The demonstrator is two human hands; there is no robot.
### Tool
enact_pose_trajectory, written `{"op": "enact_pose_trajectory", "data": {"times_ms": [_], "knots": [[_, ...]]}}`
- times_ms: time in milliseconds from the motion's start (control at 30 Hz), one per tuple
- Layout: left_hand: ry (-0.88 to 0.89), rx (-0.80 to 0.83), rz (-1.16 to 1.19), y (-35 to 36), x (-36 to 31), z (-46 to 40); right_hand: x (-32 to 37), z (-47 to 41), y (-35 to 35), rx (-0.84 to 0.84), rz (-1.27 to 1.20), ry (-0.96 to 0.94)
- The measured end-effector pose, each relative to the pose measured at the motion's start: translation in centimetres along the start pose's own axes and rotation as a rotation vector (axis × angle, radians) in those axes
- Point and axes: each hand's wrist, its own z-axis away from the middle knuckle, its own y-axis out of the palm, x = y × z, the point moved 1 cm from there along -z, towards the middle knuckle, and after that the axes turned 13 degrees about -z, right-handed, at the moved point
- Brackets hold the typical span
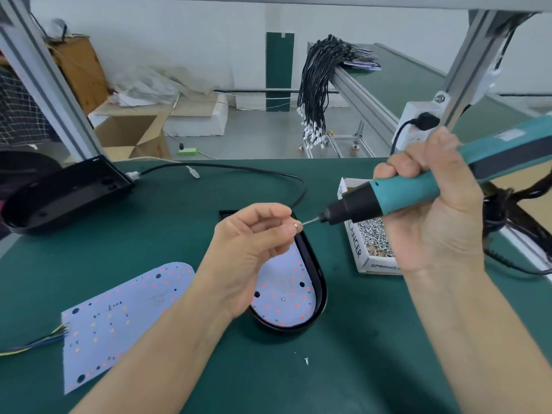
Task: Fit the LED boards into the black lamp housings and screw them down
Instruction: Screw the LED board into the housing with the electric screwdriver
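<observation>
Left hand [254, 243] is up over the black lamp housing [313, 264], thumb and forefinger pinching a small screw [295, 225] with the other fingers loosely curled, and the right hand [427, 204] has its fingers wrapped tight round the teal electric screwdriver [418, 192]. Here's the relation that counts: the driver's long axis runs from upper right down to lower left, its thin bit pointing straight at the screw and just about touching it, so the screw looks set to be loaded onto the tip. Below them the LED board [286, 297] sits inside the housing, one screw already showing near its middle. A second LED board [119, 318] lies loose on the green table [358, 354] to the left, a spare housing [65, 195] at far left. The screw box [367, 243] at right reads "SPRING" and "…LANCER", partly hidden.
</observation>
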Motion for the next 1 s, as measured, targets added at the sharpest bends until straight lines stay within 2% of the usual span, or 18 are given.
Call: {"op": "enact_pose_trajectory", "data": {"times_ms": [733,867,1000], "knots": [[-0.05,-0.029,0.028,-0.32,0.22,0.28,-0.76,0.19,0.06,-0.037,-0.008,-0.005],[-0.052,-0.095,-0.012,-0.29,0.2,0.5,-0.8,0.2,0.14,0.001,0.029,-0.005],[0.037,-0.234,-0.199,0.12,0.12,0.47,-1.11,0.31,0.29,0.066,0.086,-0.041]]}}
